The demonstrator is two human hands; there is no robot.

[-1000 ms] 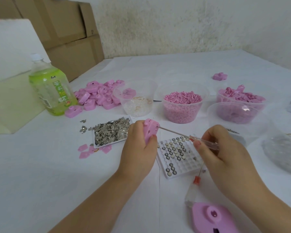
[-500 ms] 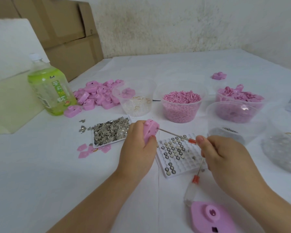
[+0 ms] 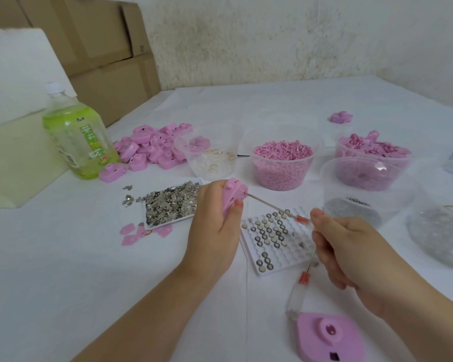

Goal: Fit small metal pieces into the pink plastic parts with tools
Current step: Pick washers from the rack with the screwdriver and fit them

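Your left hand (image 3: 212, 231) grips one pink part (image 3: 233, 195) above the worktop (image 3: 63, 270), beside the tray of metal pieces (image 3: 170, 205). Your right hand (image 3: 351, 246) pinches the thin tool (image 3: 270, 205), tip at the part. Judging by the pile of pink parts (image 3: 152, 147), plenty remains.

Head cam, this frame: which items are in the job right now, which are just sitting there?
In use: left hand, pink part it grips, right hand, needle tool it pinches, metal-piece tray, white grid tray.
Lying about: green bottle, cardboard boxes, lone pink part at back.
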